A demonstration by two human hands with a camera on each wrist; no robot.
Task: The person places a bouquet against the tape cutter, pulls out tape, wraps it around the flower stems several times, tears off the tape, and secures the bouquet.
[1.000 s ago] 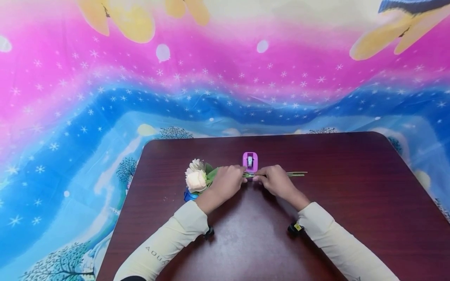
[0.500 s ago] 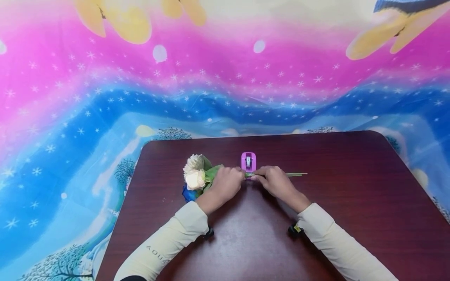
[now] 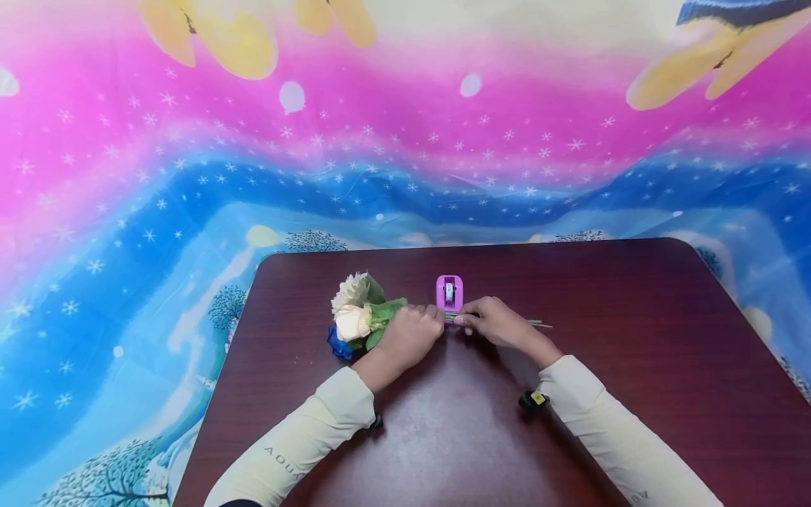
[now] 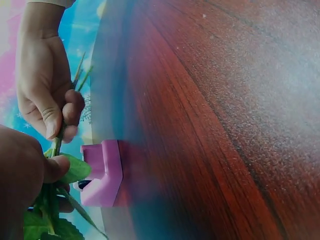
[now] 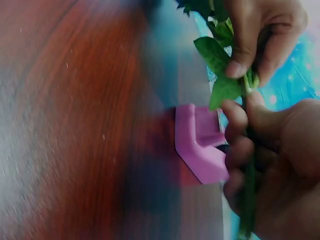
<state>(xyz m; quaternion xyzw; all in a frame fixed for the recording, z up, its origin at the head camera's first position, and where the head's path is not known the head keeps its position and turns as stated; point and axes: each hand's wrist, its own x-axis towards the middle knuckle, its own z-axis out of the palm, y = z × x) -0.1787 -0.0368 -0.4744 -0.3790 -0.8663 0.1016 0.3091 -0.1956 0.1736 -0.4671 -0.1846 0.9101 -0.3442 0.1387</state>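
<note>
Several artificial-looking flowers form a bunch: a white many-petalled bloom (image 3: pixel 350 290), a cream rose (image 3: pixel 353 322) and a blue rose (image 3: pixel 340 345), their heads pointing left. My left hand (image 3: pixel 408 336) grips the bunch just below its green leaves (image 4: pixel 75 169). Close beside it, my right hand (image 3: pixel 497 320) holds the bare stems (image 5: pixel 247 200) between thumb and curled fingers. Thin stem ends (image 3: pixel 538 324) stick out past the right hand. Right behind the gap between both hands stands a purple-pink tape dispenser (image 3: pixel 450 282), its lower front overlapped by the stems.
A dark red-brown wooden table (image 3: pixel 633 352) lies under everything, its far edge beyond the tape dispenser. Behind it hangs a colourful printed cloth (image 3: pixel 405 141). Small black wrist cameras (image 3: pixel 533 402) sit under the pale sleeves (image 3: pixel 298 436).
The flower heads have turned and risen slightly, showing more of the leaves. At the right, the stem ends have tipped down toward me. Both hands keep their hold by the tape dispenser.
</note>
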